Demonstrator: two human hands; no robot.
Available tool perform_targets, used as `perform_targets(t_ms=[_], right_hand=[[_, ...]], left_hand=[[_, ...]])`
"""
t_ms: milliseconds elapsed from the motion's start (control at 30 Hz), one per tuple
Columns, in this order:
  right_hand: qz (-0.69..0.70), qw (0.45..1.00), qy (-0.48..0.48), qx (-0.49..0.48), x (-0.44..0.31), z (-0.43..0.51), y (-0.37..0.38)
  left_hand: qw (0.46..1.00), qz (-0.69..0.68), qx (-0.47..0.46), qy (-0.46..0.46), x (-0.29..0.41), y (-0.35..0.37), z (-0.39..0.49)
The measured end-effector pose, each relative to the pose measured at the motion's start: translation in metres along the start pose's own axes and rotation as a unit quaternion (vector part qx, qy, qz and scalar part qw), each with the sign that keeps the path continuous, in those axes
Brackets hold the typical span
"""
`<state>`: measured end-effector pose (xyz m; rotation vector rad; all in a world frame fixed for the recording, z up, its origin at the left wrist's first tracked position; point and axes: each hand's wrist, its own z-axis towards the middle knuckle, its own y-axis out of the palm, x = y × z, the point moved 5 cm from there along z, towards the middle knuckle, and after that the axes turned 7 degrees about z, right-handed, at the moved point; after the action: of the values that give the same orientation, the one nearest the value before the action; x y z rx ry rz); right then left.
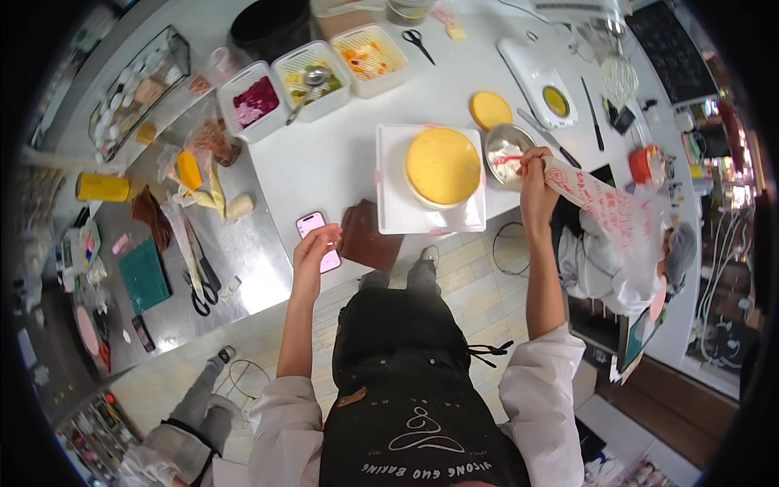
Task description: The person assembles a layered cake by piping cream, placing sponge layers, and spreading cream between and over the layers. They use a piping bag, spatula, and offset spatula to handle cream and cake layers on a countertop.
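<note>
My right hand (pixel 538 192) grips the end of a clear plastic piping bag (pixel 608 207) with red print, which trails out to the right. Close by that hand, a steel bowl (pixel 496 159) holds white cream and a red-handled utensil (pixel 506 160). Left of the bowl a round yellow sponge cake (pixel 443 164) rests on a white square board (pixel 392 201). My left hand (pixel 313 246) is over a phone (pixel 311 220) with a lit screen, its fingers loosely bent and nothing visible in them. Beside it lies a brown cloth or sheet (pixel 371 234).
A thin sponge round (pixel 490 110) and a long knife (pixel 551 140) lie behind the bowl. White plastic tubs (pixel 243 137) with cut fruit line the back left. Scissors (pixel 204 298) and a green mat (pixel 145 274) lie on the steel table. Another person (pixel 599 262) is at the right.
</note>
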<state>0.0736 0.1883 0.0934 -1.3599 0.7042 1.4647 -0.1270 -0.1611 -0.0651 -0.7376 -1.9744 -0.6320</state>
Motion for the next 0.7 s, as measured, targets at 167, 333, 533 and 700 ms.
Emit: perform_targets(t_ms=[167, 333, 533, 700], right_hand=[[-0.246, 0.897, -0.083, -0.357, -0.054, -0.051, 0.134], [-0.098, 0.838, -0.074, -0.532, -0.082, -0.098, 0.177], [0.025, 0.955, -0.015, -0.296, 0.014, 0.010, -0.029], [-0.301, 0.951, 0.044, -0.050, 0.200, 0.140, -0.221]], left_hand=[[0.969, 0.002, -0.051, 0.242, 0.098, 0.062, -0.029], [0.958, -0.158, 0.067, 0.232, 0.130, 0.069, -0.017], [0.981, -0.072, 0.160, 0.081, 0.084, -0.004, 0.053], [0.939, 0.169, 0.298, 0.037, 0.029, -0.050, 0.149]])
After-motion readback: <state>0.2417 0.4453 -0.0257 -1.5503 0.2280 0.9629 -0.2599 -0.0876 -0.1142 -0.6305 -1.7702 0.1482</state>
